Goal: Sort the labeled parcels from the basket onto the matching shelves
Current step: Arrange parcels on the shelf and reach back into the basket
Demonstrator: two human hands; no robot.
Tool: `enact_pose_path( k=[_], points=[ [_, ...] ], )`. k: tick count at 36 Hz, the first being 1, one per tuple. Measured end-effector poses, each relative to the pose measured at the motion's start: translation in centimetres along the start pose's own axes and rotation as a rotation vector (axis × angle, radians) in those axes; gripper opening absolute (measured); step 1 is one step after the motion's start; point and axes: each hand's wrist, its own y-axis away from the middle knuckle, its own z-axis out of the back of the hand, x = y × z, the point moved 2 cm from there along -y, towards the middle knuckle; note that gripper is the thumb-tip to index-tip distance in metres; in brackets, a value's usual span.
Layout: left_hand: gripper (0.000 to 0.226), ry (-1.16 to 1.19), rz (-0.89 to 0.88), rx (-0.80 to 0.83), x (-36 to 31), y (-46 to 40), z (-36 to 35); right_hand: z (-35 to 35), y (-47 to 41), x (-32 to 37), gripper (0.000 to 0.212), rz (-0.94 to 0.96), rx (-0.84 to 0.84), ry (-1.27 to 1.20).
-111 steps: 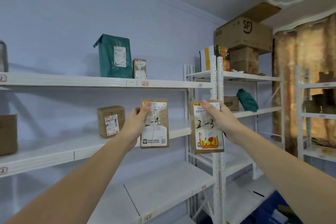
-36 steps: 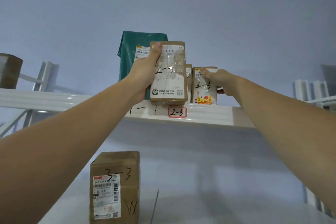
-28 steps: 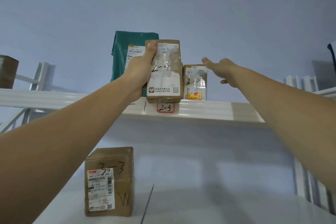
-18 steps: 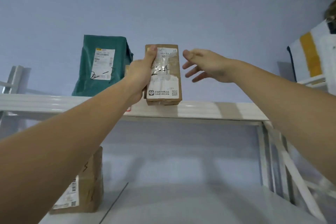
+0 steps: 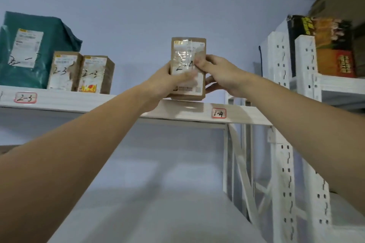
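a second earlier our right hand [image 5: 221, 74] was empty beside the 2-3 parcels [image 5: 81, 74]; now both it and our left hand [image 5: 167, 83] gripped the 2-4 parcel [image 5: 188, 59] upright, touching the top shelf [image 5: 118, 102] near its 2-4 tag [image 5: 218, 113], so placement looked nearly done.

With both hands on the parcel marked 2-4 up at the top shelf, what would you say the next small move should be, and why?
Probably push the parcel a little further back and let go. It stands upright at the front edge of the top shelf, just left of the 2-4 tag, which matches its marking. The left hand and right hand both grip it, so only seating and release seem left.
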Motion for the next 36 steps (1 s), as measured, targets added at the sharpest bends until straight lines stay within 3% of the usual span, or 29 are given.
enact_pose_path(
  k=[3,7,10,13,16,22,25,27,31,34,36],
  points=[
    [0.057,-0.051,0.012,0.013,0.7,-1.9,-0.9,1.6,-0.5,-1.3,0.060,0.015,-0.027,-0.013],
    [0.063,-0.089,0.018,-0.021,1.6,-4.2,-2.1,2.7,-0.7,-4.0,0.063,-0.025,0.093,0.026],
    [0.062,-0.215,0.112,-0.002,2.9,-6.5,-2.5,2.6,-0.9,-6.3,0.049,-0.078,0.175,0.099],
    [0.100,-0.431,0.198,0.009,3.8,-9.2,-2.6,2.9,-1.9,-7.4,0.043,-0.127,0.168,0.118],
    [0.112,-0.658,0.247,0.041,4.2,-10.9,-3.0,2.8,-3.7,-7.8,0.050,-0.212,0.178,0.247],
    [0.091,-1.049,0.332,0.107,6.4,-13.4,-2.7,0.4,-7.7,-9.1,0.072,-0.321,0.184,0.403],
    [0.077,-1.129,0.314,0.135,6.8,-14.2,-2.7,0.2,-8.7,-9.5,0.063,-0.346,0.205,0.444],
    [0.064,-1.161,0.319,0.171,7.2,-14.4,-2.7,-0.1,-8.4,-9.5,0.045,-0.356,0.254,0.469],
    [0.070,-1.068,0.329,0.185,6.5,-13.3,-2.5,0.4,-7.2,-9.2,0.029,-0.378,0.285,0.621],
    [0.071,-1.106,0.361,0.144,5.0,-11.7,-1.5,2.2,-6.8,-8.1,0.053,-0.412,0.246,0.749],
    [0.060,-1.082,0.363,0.105,4.9,-10.7,-0.3,3.2,-6.3,-6.9,0.073,-0.356,0.211,0.870]
  ],
)
